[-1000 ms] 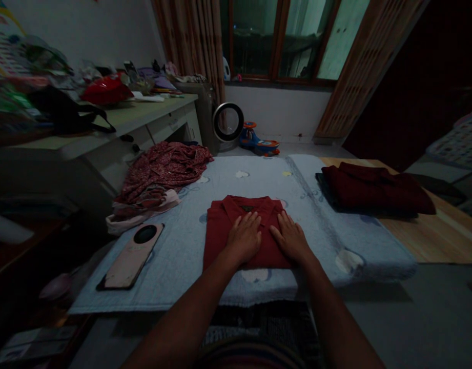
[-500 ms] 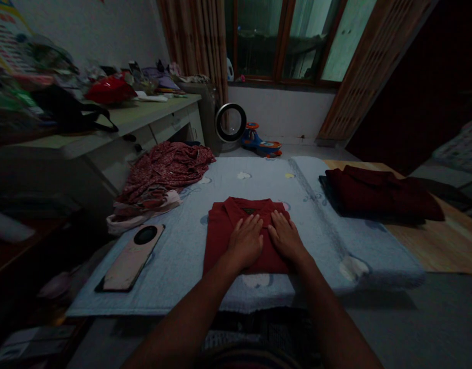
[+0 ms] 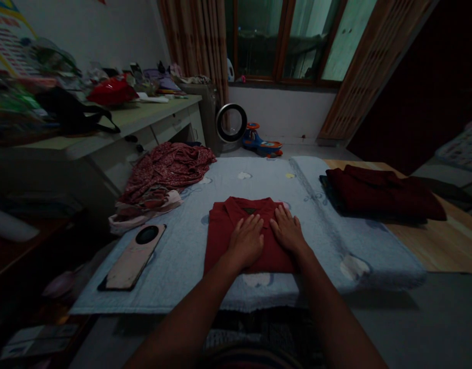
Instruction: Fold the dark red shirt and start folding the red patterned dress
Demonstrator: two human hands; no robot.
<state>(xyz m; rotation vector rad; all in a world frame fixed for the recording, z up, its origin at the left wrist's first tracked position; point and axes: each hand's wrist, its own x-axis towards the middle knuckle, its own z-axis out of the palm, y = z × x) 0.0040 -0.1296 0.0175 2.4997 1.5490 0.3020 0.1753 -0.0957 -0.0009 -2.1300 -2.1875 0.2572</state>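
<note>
A red collared shirt (image 3: 220,236), folded into a neat rectangle, lies collar-away on the light blue blanket (image 3: 182,277). My left hand (image 3: 247,238) rests flat on its middle, just below the collar, fingers stretched out. Flat on the right part of the shirt is my right hand (image 3: 286,229), its fingers slightly spread near the right edge. Both palms face down, and neither hand grips the cloth. The parts of the shirt under my hands are hidden.
Left on the blanket are a smartphone (image 3: 134,259) and a heap of patterned red clothes (image 3: 166,166). Folded dark red clothing (image 3: 385,192) is stacked at the right, partly over a wooden board (image 3: 451,241). A cluttered desk (image 3: 151,115) stands left; a toy ride-on car (image 3: 262,143) sits beyond.
My right hand has shifted very slightly on the shirt, its fingers a little farther forward. My left hand stays in nearly the same place.
</note>
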